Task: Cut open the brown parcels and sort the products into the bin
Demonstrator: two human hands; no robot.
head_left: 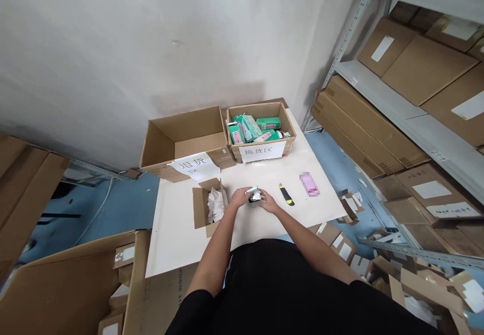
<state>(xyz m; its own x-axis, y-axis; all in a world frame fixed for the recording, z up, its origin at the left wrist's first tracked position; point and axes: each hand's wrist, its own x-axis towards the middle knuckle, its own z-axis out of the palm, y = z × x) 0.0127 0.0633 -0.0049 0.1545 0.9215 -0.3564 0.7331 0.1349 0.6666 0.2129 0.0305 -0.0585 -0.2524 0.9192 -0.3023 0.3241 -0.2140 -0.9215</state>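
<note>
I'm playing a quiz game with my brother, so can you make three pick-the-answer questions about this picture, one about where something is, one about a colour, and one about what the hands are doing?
1. Where does the utility knife lie?
A. On the white table, beside the right hand
B. Inside a carton
C. On the shelf

2. What colour are most packets in the right-hand carton at the back?
A. Red
B. Green
C. Black

3. What are both hands doing?
A. Resting flat on the table
B. Holding one small item between them
C. Lifting a big carton

Answers: 1 A, the knife lies on the tabletop just past the right hand. 2 B, green packets fill that carton. 3 B, the left hand and right hand meet around the small item.
</note>
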